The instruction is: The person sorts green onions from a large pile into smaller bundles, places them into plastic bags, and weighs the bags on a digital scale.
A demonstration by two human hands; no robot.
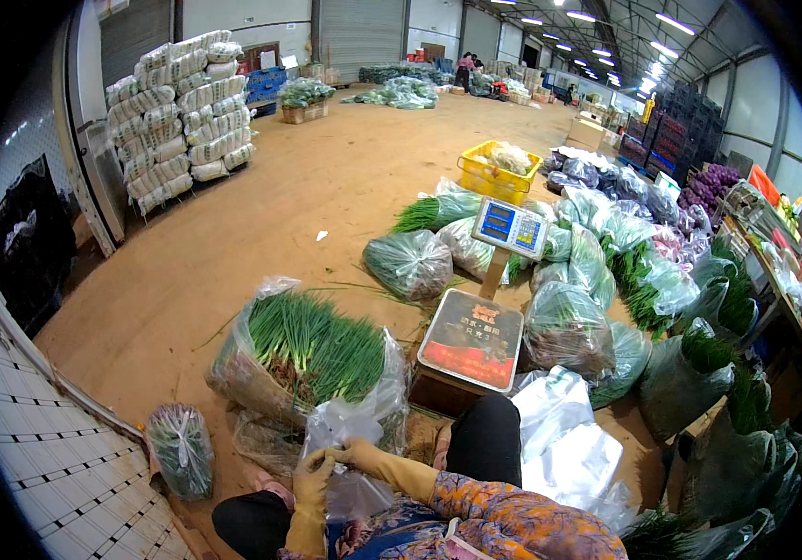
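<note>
Both of my hands wear tan rubber gloves and meet low in the view, just in front of my lap. My left hand (pixel 311 480) pinches a clear plastic bag (pixel 360 497). Fingers of my right hand (pixel 360 455) are closed on the same bag, right beside the left. Part of the bag spreads upward beyond my hands, against a large open plastic sack (pixel 242 373). Green onions (pixel 312 343) fill that sack, their green tops fanned toward the far right. The exact grip of my fingertips is too small to make out.
A platform scale (pixel 471 338) with a display (pixel 511 229) stands right of the sack. White plastic bags (pixel 564 439) lie by my right knee. A tied bundle (pixel 180 451) sits at left. Bagged vegetables (pixel 569 327) crowd the right, near a yellow crate (pixel 499 177). White sacks (pixel 177 117) are stacked far left.
</note>
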